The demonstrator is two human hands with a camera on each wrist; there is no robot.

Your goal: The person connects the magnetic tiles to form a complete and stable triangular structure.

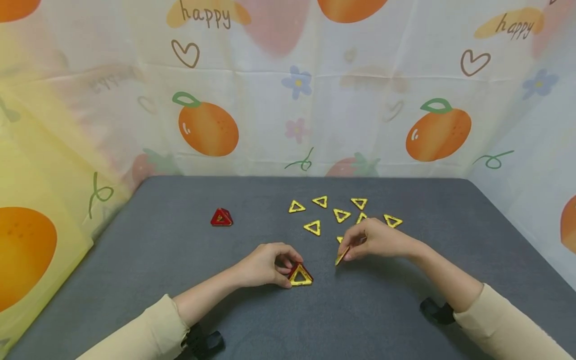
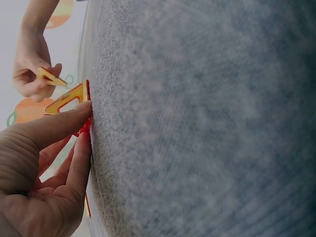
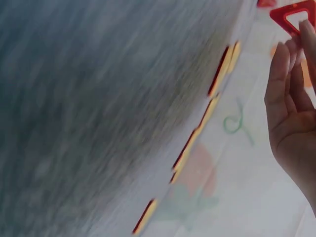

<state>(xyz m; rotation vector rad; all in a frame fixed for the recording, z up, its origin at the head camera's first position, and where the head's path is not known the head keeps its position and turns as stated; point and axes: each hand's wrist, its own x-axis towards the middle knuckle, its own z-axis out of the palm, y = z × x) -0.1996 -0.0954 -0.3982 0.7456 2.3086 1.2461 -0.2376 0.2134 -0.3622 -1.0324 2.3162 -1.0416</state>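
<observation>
My left hand (image 1: 265, 265) holds a small pyramid (image 1: 300, 283) of magnetic triangle tiles on the dark table. In the left wrist view, its thumb lies along the yellow front face and its fingers reach round the red side. To the right, my right hand (image 1: 380, 239) pinches one triangle tile (image 1: 342, 256) by its edge, tilted above the table and apart from the pyramid. That tile (image 3: 281, 17) shows red with an open middle in the right wrist view. One loose yellow tile lies partly hidden behind the right hand.
Several yellow triangle tiles (image 1: 341, 215) lie flat and scattered behind the right hand. A red pyramid (image 1: 221, 218) stands at the back left of the grey table (image 1: 148, 270). A printed fruit cloth (image 1: 261, 125) hangs behind the table and along its sides.
</observation>
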